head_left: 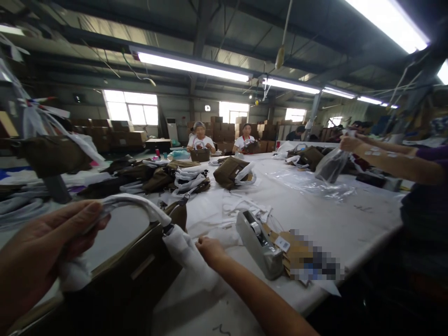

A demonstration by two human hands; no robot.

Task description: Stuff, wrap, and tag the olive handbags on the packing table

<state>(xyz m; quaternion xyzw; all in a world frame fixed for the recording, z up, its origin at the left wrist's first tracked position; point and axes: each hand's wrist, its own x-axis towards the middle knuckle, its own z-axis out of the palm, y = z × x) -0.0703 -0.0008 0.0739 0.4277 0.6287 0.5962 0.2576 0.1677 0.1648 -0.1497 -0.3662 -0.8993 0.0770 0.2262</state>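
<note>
My left hand (66,233) is closed round the carrying handle (136,200) of an olive-brown handbag (140,266). That handle is wrapped in white material, and the bag stands in front of me with a small label plate on its side. At the bag's right end, loose white wrapping (189,256) covers the handle's base. My right hand (212,252) has its fingers curled in at the edge of this wrapping; the fingertips are partly hidden. A grey tape dispenser (259,245) stands just right of my right hand.
Brown hang tags (280,238) lie beside the dispenser. Farther along the white table (336,228) are another wrapped-handle bag (231,172) and a pile of bags (161,177). At right, a co-worker's arms (395,158) hold a clear plastic bag (331,165). Two people sit opposite.
</note>
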